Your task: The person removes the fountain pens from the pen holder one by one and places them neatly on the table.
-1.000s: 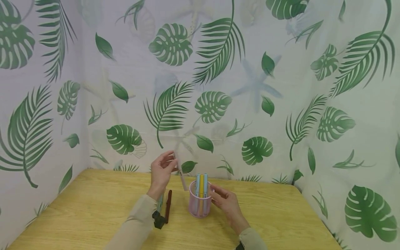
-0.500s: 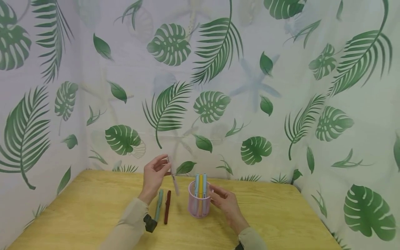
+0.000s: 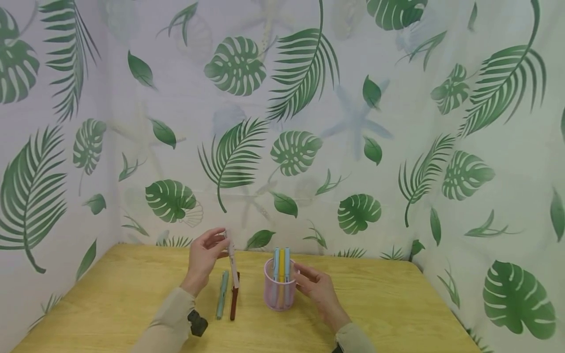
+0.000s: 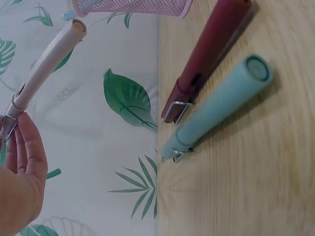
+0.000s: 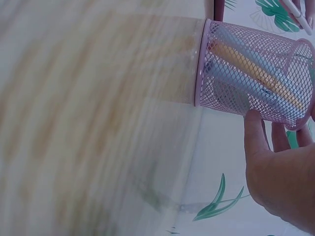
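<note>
My left hand pinches a pale pink pen by its clip end, the other end pointing down and slightly right. In the left wrist view this pen is held up off the table. A pink mesh pen holder stands upright with two light blue pens and a yellow pen inside. My right hand holds the holder at its right side, thumb against the mesh in the right wrist view. Left of the holder lie a dark red pen and a mint green pen, side by side.
The wooden table ends at a leaf-printed cloth behind and at both sides. Dark wrist cameras, such as the left one, sit at the sleeves.
The left hand has moved left and lower with the pale pink pen, away from the holder and over the dark red pen. The right hand stays at the holder.
</note>
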`<action>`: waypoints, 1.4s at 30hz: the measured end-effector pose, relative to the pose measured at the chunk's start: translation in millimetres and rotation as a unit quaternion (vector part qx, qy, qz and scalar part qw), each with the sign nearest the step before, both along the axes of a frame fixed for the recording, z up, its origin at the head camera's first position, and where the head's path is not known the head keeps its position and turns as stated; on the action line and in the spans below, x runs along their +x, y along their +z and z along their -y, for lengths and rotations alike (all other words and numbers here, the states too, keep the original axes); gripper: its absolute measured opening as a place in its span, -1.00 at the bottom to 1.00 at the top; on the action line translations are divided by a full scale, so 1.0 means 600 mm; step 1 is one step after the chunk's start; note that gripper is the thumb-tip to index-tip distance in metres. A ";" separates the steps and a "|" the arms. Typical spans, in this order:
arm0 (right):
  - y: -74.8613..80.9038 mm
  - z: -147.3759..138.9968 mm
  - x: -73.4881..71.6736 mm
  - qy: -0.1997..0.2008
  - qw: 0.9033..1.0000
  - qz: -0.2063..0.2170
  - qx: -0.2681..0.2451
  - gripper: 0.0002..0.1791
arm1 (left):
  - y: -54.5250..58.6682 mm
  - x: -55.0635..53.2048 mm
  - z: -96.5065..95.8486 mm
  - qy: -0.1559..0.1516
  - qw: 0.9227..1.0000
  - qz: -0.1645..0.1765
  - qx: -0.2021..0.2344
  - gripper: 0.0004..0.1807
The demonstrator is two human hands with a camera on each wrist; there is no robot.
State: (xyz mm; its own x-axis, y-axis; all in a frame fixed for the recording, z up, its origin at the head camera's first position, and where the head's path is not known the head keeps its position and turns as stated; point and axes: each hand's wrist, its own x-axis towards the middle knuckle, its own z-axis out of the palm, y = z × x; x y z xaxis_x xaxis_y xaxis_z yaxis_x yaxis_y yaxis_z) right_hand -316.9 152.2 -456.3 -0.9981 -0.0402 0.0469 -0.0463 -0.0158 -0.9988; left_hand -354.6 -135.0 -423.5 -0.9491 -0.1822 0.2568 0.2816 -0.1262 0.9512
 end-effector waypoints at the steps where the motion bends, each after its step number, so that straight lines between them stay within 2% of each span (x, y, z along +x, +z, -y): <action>1: -0.001 0.000 0.000 -0.001 1.000 0.000 0.001 -0.51 | -0.002 0.000 0.003 0.000 1.000 0.004 -0.002 -0.55; 9: -0.005 0.000 0.000 -0.004 1.000 0.003 -0.001 -0.51 | -0.013 0.001 0.020 -0.007 1.000 0.025 0.002 -0.61; 23: -0.011 -0.001 0.005 -0.005 1.000 0.006 -0.001 -0.51 | -0.026 0.004 0.044 -0.011 0.998 0.057 -0.026 -0.58; 34: -0.003 0.001 0.001 -0.009 1.000 0.014 0.006 -0.51 | -0.038 -0.007 0.060 -0.016 0.992 0.094 -0.079 -0.59; 42: -0.004 0.003 -0.006 -0.008 1.000 0.008 0.007 -0.53 | -0.047 -0.009 0.077 -0.031 0.989 0.118 -0.085 -0.59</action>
State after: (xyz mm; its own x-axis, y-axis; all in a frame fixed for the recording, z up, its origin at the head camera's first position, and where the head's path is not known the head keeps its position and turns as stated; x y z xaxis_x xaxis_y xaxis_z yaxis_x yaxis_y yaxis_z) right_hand -320.3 150.5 -458.7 -0.9992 -0.0242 0.0310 -0.0310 -0.0012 -0.9995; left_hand -359.8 -181.1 -451.6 -0.9943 -0.0946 0.0483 0.0454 0.0318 0.9985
